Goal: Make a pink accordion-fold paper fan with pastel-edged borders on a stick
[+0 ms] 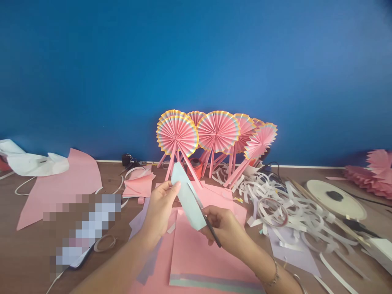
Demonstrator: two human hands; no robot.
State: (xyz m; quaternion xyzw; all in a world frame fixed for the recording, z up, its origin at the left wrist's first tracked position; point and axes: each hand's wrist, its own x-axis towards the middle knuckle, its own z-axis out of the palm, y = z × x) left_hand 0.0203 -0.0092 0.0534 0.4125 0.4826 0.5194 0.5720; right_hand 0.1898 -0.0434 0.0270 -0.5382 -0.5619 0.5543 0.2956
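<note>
Pinched in fingers of left hand (158, 207): pale blue paper (186, 200). Gripped in fingers of right hand (226, 227): scissors (212, 231), blade against paper. On worktop (27, 255) behind: pleated fans (217, 130).

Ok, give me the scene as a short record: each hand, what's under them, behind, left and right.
Left hand: pinches pale blue paper by its edge
Right hand: grips a dark-handled cutting tool set against the paper; exact type unclear
Under hands: stacked pink sheets
Behind: pink pleated fans before a blue wall
Left: large pink sheet
Right: heap of white strips
</note>
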